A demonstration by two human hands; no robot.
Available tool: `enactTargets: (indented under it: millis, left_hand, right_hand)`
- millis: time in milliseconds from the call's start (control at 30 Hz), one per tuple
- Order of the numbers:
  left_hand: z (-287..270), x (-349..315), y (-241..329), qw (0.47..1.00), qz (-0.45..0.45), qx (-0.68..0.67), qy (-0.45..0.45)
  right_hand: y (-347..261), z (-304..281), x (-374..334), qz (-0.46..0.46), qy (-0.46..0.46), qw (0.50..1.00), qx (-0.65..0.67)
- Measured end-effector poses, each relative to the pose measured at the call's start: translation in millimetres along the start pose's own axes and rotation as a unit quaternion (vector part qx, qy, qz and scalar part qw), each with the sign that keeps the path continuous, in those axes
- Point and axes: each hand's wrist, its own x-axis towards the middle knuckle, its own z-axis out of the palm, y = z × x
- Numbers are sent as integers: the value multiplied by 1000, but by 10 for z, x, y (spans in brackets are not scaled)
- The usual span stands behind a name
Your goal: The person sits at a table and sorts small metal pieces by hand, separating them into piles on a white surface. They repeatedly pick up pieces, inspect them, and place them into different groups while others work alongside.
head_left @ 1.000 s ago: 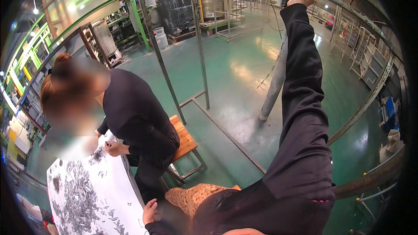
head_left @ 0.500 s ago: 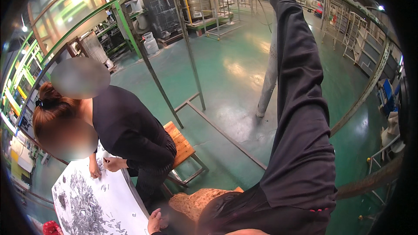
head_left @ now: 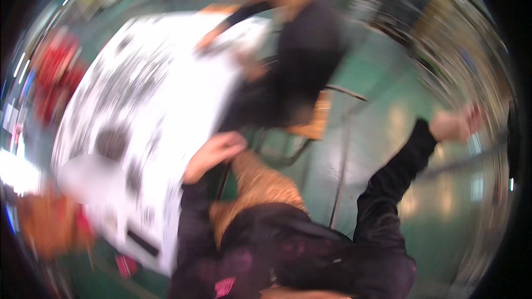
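Note:
The whole picture is smeared by motion. My left hand (head_left: pixel 215 156) is at the near right edge of a white table (head_left: pixel 185 99), beside my thigh. Its fingers look stretched out, and I see nothing in them. Far out to the right, over the green floor, my right hand (head_left: pixel 455 124) is raised at the end of a long reach. Blur hides how its fingers are set and whether they touch anything. Many small dark pieces (head_left: pixel 136 72) are spread over the table, with a darker heap (head_left: pixel 112 141) among them.
Across the table a person in black (head_left: pixel 310 39) has both hands over it, by a wooden stool (head_left: pixel 318 116). Blurred red clothing (head_left: pixel 55 66) shows at the left. A dark flat bar-shaped object (head_left: pixel 143 242) lies on the table's near end. Thin metal frame bars (head_left: pixel 342 160) cross the floor.
The view has swung down and left toward the table. My right hand, earlier around an overhead metal frame bar, is now lower and out to the right. My left hand shows more fully.

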Motion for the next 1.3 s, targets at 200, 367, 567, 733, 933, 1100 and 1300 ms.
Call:
enactTargets:
  millis: [200, 367, 567, 733, 933, 1100, 1300]
  left_hand:
    - [309, -881, -27, 910, -116, 128, 377]
    - [-85, -1807, -483, 705, -245, 170, 644]
    - [-928, -2258, -998, 618, -293, 482, 548]
    - [-1211, -2298, -1150, 614, -360, 599, 367]
    - [-1510, -2414, -900, 581, -345, 483, 556]
    - [-1470, -2558, -699, 574, -257, 489, 604]
    - [-1265, -2555, -813, 588, -323, 471, 573]
  right_hand:
    - [-3239, -306, -952, 475, -142, 685, 535]
    - [-4142, -328, -940, 290, -421, 441, 738]
    - [-4388, -99, -1087, 158, -518, 397, 741]
    - [-4570, -173, -1327, 173, -550, 362, 733]
    - [-5592, -476, -1957, 105, -623, 194, 751]
    - [-6832, -1001, -2360, -80, -502, 336, 792]
    - [-7185, -1206, -2616, -301, -495, 385, 719]
